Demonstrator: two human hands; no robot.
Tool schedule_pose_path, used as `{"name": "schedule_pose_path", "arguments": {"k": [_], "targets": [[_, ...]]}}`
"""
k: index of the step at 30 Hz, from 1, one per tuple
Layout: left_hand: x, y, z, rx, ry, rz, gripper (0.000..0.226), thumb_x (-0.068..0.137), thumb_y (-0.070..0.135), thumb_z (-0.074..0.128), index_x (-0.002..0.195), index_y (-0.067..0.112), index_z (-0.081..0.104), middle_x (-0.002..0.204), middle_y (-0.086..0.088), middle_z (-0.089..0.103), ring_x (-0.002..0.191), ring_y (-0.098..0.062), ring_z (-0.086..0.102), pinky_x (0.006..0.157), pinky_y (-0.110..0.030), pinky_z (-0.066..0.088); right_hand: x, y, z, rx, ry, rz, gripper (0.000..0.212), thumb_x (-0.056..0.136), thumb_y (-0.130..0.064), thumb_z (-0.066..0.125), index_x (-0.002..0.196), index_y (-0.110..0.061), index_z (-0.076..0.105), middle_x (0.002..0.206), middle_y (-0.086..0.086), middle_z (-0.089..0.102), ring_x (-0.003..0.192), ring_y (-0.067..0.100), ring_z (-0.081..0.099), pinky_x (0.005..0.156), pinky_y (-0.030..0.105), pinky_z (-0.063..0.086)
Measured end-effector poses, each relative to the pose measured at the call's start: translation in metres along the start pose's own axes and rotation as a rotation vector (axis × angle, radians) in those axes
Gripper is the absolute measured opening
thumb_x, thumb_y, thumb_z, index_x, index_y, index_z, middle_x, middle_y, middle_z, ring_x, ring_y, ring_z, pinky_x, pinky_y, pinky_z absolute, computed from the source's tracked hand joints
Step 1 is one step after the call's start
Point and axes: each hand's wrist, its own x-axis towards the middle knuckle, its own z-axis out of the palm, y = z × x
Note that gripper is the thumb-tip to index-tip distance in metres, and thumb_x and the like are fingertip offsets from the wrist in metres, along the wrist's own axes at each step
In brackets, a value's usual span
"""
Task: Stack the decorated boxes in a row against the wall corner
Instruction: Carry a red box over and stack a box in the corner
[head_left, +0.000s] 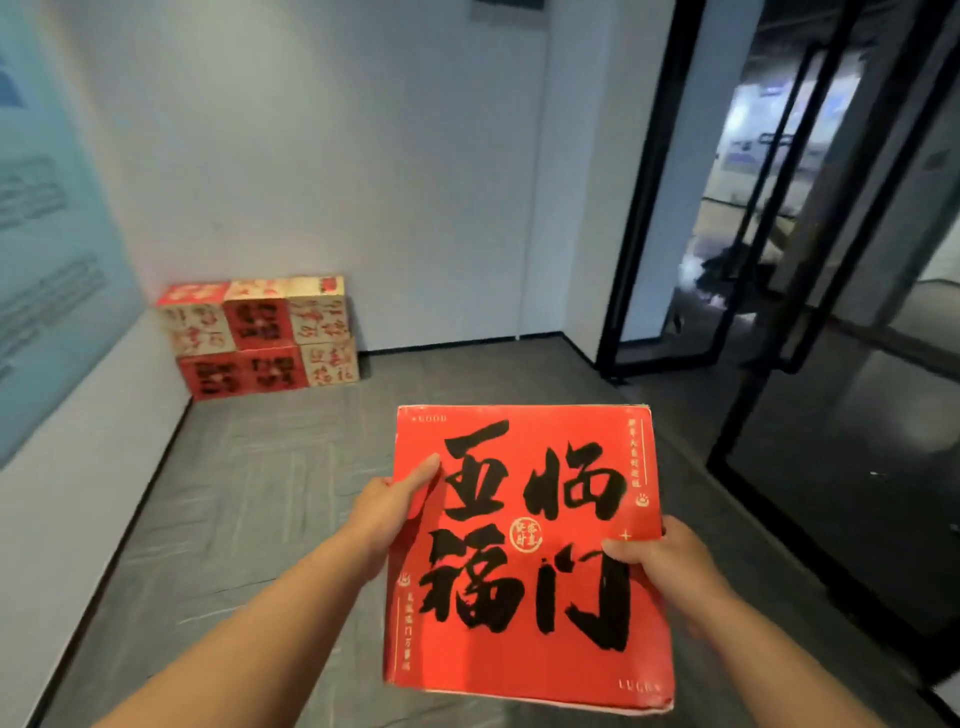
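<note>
two bare hands, the left hand (387, 506) and the right hand (670, 566), hold a red box (524, 556) out in front of the person, above a grey floor (260, 493). the left hand grips the box's left edge with its thumb pressed on the top face and its other fingers hidden underneath. the right hand grips the right edge, lower in the view, with its thumb also on top. the hands are apart, one on each side, both clamped on the box. the top face is square and red, with four large black brush characters, a small gold seal in the middle and thin gold lettering along the edges. it faces up towards the camera

six more decorated boxes (260, 338) sit well ahead in the corner, stacked two rows high and three across, against the white back wall (337, 156). some are red with black characters, others cream with red characters. a pale blue panel (47, 260) with blurred text covers the left wall. to the right, black-framed glass doors (779, 208) stand well apart from the stack
</note>
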Motion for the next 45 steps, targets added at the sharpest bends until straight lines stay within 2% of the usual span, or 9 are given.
{"name": "schedule_pose_path", "arguments": {"k": [3, 7, 11, 15, 20, 24, 32, 38, 45], "targets": [[0.055, 0.009, -0.084, -0.064, 0.145, -0.026, 0.049, 0.081, 0.055, 0.066, 0.098, 0.009, 0.074, 0.085, -0.012, 0.076, 0.071, -0.025, 0.072, 0.069, -0.033, 0.057, 0.069, -0.038, 0.102, -0.054, -0.210, -0.014, 0.038, 0.068, 0.007, 0.079, 0.103, -0.002, 0.067, 0.091, 0.013, 0.076, 0.084, 0.029, 0.072, 0.079, 0.040, 0.057], [0.137, 0.026, -0.197, -0.170, 0.231, -0.021, 0.046, 0.087, 0.052, 0.060, 0.103, 0.012, 0.073, 0.082, -0.007, 0.076, 0.061, -0.017, 0.071, 0.052, -0.023, 0.051, 0.146, -0.089, 0.239, -0.110, -0.380, -0.024, 0.032, 0.071, 0.002, 0.076, 0.098, -0.007, 0.061, 0.091, 0.011, 0.071, 0.083, 0.026, 0.067, 0.073, 0.034, 0.052], [0.228, 0.057, -0.290, -0.218, 0.220, -0.027, 0.050, 0.096, 0.052, 0.042, 0.113, 0.013, 0.068, 0.088, -0.005, 0.077, 0.063, -0.012, 0.072, 0.046, -0.018, 0.052, 0.214, -0.148, 0.352, -0.098, -0.407, 0.057, 0.018, 0.047, -0.011, 0.052, 0.065, -0.008, 0.047, 0.051, 0.005, 0.050, 0.048, 0.021, 0.044, 0.050, 0.024, 0.032], [0.309, 0.100, -0.351, -0.287, 0.226, -0.057, 0.068, 0.099, 0.058, 0.018, 0.080, 0.010, 0.063, 0.048, -0.002, 0.066, 0.038, -0.010, 0.062, 0.048, -0.023, 0.045, 0.285, -0.197, 0.430, 0.100, -0.358, 0.254, 0.029, 0.092, -0.012, 0.035, 0.064, -0.008, 0.043, 0.040, 0.004, 0.051, 0.026, 0.015, 0.044, 0.032, 0.021, 0.039], [0.435, 0.133, -0.402, -0.316, 0.215, -0.126, 0.071, 0.099, 0.058, 0.024, 0.080, 0.002, 0.063, 0.052, -0.010, 0.068, 0.039, -0.016, 0.064, 0.029, -0.018, 0.041, 0.391, -0.244, 0.513, 0.168, -0.464, 0.514, 0.086, 0.079, -0.082, 0.044, 0.105, -0.003, 0.065, 0.083, 0.020, 0.070, 0.070, 0.035, 0.069, 0.058, 0.051, 0.058], [0.557, 0.167, -0.438, -0.288, 0.232, -0.162, 0.065, 0.099, 0.057, 0.026, 0.083, 0.006, 0.064, 0.053, -0.005, 0.068, 0.040, -0.014, 0.064, 0.041, -0.022, 0.046, 0.491, -0.307, 0.587, 0.095, -0.504, 0.506, 0.069, 0.078, -0.071, 0.057, 0.097, -0.007, 0.072, 0.099, 0.025, 0.073, 0.097, 0.045, 0.067, 0.087, 0.067, 0.049], [0.766, 0.250, -0.557, -0.319, 0.401, -0.262, 0.073, 0.083, 0.081, 0.028, 0.103, 0.020, 0.062, 0.096, -0.010, 0.065, 0.084, -0.028, 0.059, 0.074, -0.039, 0.043, 0.682, -0.451, 0.745, 0.211, -0.713, 0.407, 0.036, 0.092, -0.040, 0.058, 0.083, -0.007, 0.071, 0.079, 0.016, 0.071, 0.070, 0.032, 0.067, 0.076, 0.046, 0.051], [0.891, 0.310, -0.648, -0.288, 0.298, -0.352, 0.069, 0.086, 0.077, 0.028, 0.092, 0.019, 0.067, 0.066, -0.009, 0.070, 0.060, -0.025, 0.066, 0.050, -0.028, 0.052, 0.791, -0.517, 0.877, 0.197, -0.749, 0.440, 0.067, 0.082, -0.066, 0.058, 0.124, -0.014, 0.067, 0.124, 0.019, 0.067, 0.116, 0.040, 0.062, 0.104, 0.060, 0.039], [1.078, 0.371, -0.763, -0.287, 0.244, -0.312, 0.034, 0.085, 0.043, 0.060, 0.107, 0.018, 0.065, 0.077, -0.010, 0.074, 0.069, -0.023, 0.069, 0.066, -0.030, 0.052, 0.901, -0.595, 1.029, 0.269, -0.718, 0.508, 0.077, 0.078, -0.075, 0.054, 0.122, -0.012, 0.066, 0.121, 0.022, 0.068, 0.114, 0.042, 0.063, 0.107, 0.059, 0.038]]}}
